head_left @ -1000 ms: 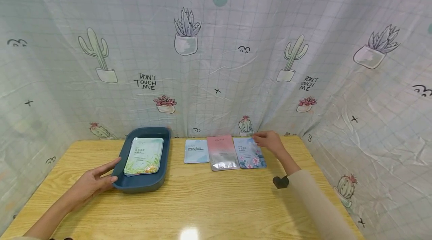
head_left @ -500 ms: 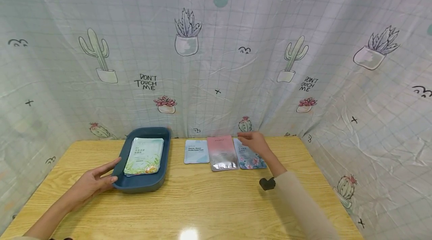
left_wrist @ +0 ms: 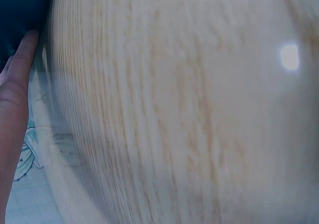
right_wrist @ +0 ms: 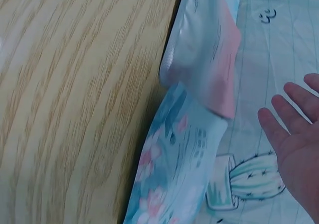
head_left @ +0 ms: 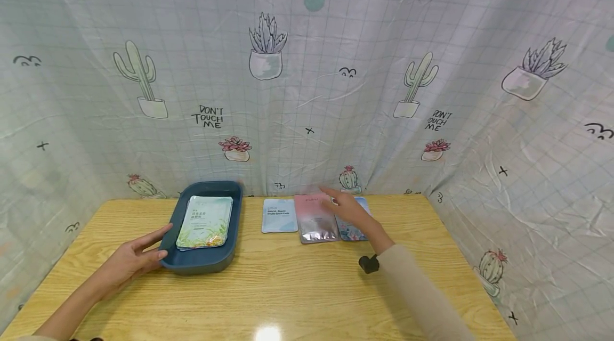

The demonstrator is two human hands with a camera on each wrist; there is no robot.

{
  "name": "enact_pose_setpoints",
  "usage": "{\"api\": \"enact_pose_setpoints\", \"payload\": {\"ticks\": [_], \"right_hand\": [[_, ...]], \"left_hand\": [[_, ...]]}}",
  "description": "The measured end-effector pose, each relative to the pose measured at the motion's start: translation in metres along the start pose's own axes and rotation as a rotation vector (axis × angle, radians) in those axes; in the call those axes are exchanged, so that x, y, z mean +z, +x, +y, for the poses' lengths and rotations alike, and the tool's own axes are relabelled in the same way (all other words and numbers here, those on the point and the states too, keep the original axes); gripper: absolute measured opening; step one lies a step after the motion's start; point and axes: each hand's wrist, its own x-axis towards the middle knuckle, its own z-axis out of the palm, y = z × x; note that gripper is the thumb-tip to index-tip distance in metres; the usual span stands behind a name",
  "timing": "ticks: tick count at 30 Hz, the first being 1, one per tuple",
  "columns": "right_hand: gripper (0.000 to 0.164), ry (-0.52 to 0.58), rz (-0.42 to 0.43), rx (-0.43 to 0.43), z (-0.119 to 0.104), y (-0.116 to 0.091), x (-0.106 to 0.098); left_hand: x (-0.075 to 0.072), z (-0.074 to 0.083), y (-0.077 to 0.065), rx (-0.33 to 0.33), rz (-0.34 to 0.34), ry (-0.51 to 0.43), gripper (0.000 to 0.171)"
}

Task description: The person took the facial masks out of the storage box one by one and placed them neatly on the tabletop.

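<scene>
My left hand [head_left: 126,266] rests against the left side of a dark blue tray [head_left: 229,257], thumb and fingers straight and apart along its wall. In the left wrist view the tray [left_wrist: 22,7] is only a dark corner beside the fingertips. A stack of pale green facial mask packets [head_left: 203,221] lies in it. My right hand [head_left: 352,210], holding nothing, hovers between a pink and silver packet [head_left: 314,218] and a blue flowered mask packet [head_left: 354,233], partly covering the latter. Its fingers are straight and spread in the right wrist view.
A small light blue eyelid-tape packet [head_left: 280,217] lies left of the pink one; all three form a row at the table's back edge. Behind the wooden table [head_left: 288,287] hangs a cactus-print curtain [head_left: 307,90]. Bare wood lies between tray and packets.
My right hand has moved left, from the flowered packet's upper right corner towards the pink packet. The left hand, tray and packets have stayed in place.
</scene>
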Motion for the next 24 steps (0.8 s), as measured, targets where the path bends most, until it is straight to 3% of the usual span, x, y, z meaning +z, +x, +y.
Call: {"api": "enact_pose_setpoints", "payload": {"ticks": [6,24], "right_hand": [[0.054,-0.04,-0.042,-0.06,-0.009,0.009,0.013],[0.055,-0.107,-0.105,-0.117,-0.056,0.044,0.047]], "left_hand": [[0.001,0.002,0.0,-0.013,0.007,0.013,0.069],[0.001,0.003,0.0,-0.059,0.037,0.038,0.07]]}}
